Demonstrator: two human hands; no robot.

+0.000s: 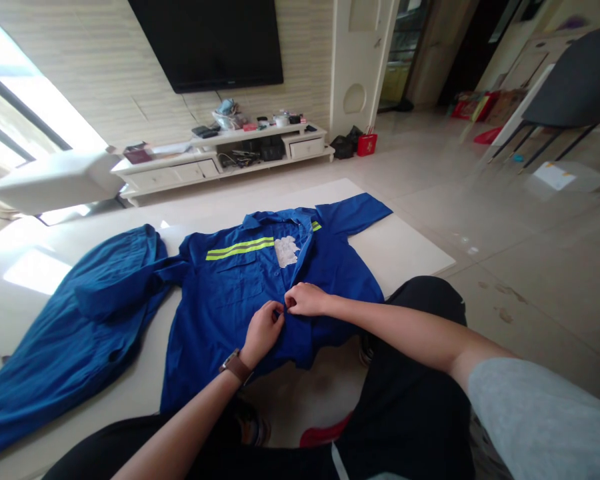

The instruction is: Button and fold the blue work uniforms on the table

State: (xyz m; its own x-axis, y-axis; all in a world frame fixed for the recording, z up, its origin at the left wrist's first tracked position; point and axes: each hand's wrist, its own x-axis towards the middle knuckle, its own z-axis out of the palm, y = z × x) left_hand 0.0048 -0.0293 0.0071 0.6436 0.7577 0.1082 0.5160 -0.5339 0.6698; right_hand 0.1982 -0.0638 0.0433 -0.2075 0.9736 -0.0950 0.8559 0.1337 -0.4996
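A blue work shirt [230,287] with a yellow-green reflective stripe lies front up on a white table [415,250]. Its collar is partly open, and a whitish patch [286,252] shows there. My left hand [264,328], a watch on its wrist, pinches the shirt's front edge near the middle. Close beside it on the right, my right hand [305,299] has its fingers curled on the same front opening. The small piece of fabric between the fingertips is hidden. One sleeve touches a second blue garment [95,307] at the left.
Beyond the table stand a low white TV cabinet [165,179] and a cushioned bench [60,183]. A grey chair [575,80] and a white box [570,177] are at the right. My knees are against the near edge.
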